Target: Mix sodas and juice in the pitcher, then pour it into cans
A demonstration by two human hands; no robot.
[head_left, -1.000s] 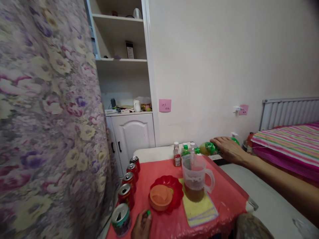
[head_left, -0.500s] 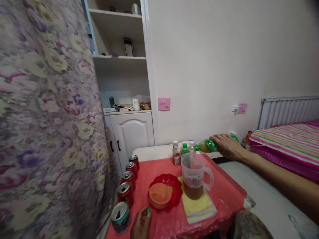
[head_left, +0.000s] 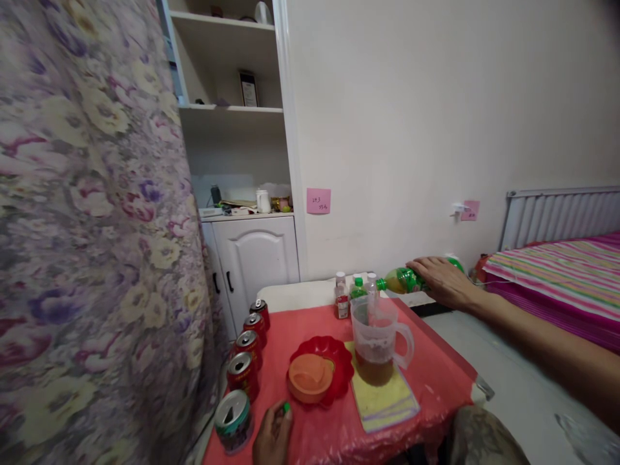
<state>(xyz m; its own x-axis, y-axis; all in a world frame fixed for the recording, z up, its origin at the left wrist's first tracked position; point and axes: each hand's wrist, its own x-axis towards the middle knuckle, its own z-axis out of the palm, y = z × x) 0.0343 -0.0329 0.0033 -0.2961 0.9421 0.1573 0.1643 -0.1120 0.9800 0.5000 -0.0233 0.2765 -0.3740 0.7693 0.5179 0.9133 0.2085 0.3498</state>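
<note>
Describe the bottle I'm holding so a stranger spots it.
Start at the red-covered table, then find its translucent, handled jug. Above and right of the jug, the right hand grips the greenish bottle. Unlike the upright bottles nearby, it's tipped nearly level.

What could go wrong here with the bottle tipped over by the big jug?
The right hand holds the bottle tipped on its side, its neck above the jug's rim in this view, so drink might splash onto the yellow cloth. The left hand is close to the nearest can, so a bump could knock it over. The green cap in that hand might slip out and roll away.
</note>
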